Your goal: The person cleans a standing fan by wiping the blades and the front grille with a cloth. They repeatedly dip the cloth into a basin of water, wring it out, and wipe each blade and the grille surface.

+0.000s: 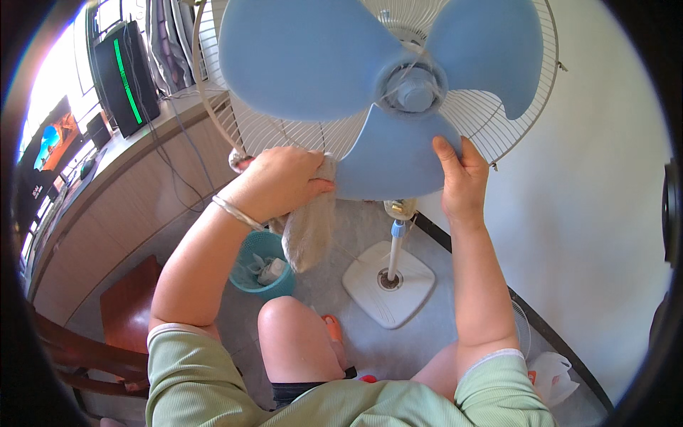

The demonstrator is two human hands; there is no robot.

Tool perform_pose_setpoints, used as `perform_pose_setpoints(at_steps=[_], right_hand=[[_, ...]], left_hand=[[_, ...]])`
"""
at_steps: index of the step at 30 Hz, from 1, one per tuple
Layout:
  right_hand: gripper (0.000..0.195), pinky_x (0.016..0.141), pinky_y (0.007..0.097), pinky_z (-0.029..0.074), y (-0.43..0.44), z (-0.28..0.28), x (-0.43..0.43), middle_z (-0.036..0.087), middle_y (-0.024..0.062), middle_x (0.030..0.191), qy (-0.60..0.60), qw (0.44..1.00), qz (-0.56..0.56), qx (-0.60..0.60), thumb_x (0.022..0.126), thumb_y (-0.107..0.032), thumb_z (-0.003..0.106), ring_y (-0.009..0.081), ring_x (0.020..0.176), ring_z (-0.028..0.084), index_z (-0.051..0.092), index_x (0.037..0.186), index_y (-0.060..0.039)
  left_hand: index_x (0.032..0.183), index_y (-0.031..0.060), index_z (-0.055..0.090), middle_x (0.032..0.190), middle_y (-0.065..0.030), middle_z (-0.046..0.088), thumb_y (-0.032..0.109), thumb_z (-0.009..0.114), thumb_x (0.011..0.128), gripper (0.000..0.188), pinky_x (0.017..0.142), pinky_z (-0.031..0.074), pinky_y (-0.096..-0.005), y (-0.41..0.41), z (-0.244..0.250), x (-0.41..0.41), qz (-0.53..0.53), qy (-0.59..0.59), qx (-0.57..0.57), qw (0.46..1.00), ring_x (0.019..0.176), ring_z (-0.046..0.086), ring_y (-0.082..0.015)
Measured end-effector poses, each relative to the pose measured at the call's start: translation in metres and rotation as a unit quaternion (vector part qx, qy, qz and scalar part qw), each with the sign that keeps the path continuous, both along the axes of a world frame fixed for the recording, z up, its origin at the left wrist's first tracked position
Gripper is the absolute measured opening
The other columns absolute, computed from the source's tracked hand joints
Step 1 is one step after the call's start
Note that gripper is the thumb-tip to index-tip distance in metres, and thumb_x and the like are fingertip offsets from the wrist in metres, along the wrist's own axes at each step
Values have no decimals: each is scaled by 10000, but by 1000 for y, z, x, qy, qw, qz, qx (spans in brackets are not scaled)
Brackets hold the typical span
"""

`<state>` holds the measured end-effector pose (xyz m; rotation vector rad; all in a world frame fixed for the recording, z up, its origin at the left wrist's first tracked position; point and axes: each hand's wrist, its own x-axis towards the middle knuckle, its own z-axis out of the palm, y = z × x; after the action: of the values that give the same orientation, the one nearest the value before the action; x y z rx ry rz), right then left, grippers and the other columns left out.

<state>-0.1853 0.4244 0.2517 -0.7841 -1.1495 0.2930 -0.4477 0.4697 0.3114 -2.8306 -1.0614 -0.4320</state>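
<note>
Before me stands a pedestal fan, its three blue plastic blades (299,58) bared in front of the white wire rear guard (496,117). My left hand (283,173) grips a beige cloth (308,235) against the left edge of the lower blade (392,160); the cloth hangs down below the fingers. On the opposite edge of that blade, my right hand (465,176) pinches it, thumb in front and the other fingers mostly hidden behind. The hub (415,93) shows at the centre. Below, a thin pole (394,253) rises from the white base (389,304) on the floor.
A turquoise waste basket (261,291) holding white litter stands under my left forearm. At left is a desk (133,176) with a black computer tower (128,80) and trailing cables. A wooden chair (130,304) sits lower left, a white plastic bag (552,379) lower right, beside the wall (576,224).
</note>
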Motion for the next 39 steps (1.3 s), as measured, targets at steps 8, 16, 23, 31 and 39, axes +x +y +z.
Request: perform_pose_setpoints(at_steps=[8, 16, 23, 31, 39], right_hand=[[249, 631, 216, 373, 3, -6, -10, 555, -54, 738, 36, 999, 28, 16, 896, -256, 711, 46, 692, 441, 634, 828, -29], [211, 754, 221, 423, 1, -9, -15, 646, -19, 879, 76, 996, 42, 19, 909, -235, 695, 60, 805, 522, 668, 943, -28], [208, 811, 231, 426, 2, -13, -29, 652, -5, 959, 78, 993, 84, 39, 929, -216, 668, 63, 866, 534, 667, 1033, -35], [200, 732, 207, 401, 6, -14, -26, 605, -45, 856, 48, 996, 66, 19, 941, -231, 653, 36, 785, 481, 670, 1004, -42], [191, 704, 212, 407, 8, -14, -28, 594, -42, 825, 26, 999, 42, 18, 940, -238, 654, 40, 755, 476, 668, 965, -49]], left_hand=[[983, -12, 687, 806, -46, 673, 166, 709, 878, 208, 659, 506, -240, -7, -46, -24, 1, -395, -141, 908, 730, 604, -81], [1077, 25, 662, 957, -14, 667, 145, 659, 927, 193, 743, 504, -245, -3, -146, 26, -120, -784, -328, 513, 837, 599, -89], [1165, 42, 624, 1035, 9, 646, 145, 623, 950, 239, 822, 467, -239, -15, -179, 67, -141, -793, -362, 470, 905, 582, -80], [1188, 31, 588, 1014, 1, 637, 172, 604, 968, 263, 795, 464, -212, -3, -122, 6, -132, -810, -146, 552, 899, 556, -62], [1224, -14, 538, 1082, -83, 605, 85, 749, 823, 464, 824, 490, -277, -4, -98, -7, -23, -611, 81, 787, 913, 598, -166]])
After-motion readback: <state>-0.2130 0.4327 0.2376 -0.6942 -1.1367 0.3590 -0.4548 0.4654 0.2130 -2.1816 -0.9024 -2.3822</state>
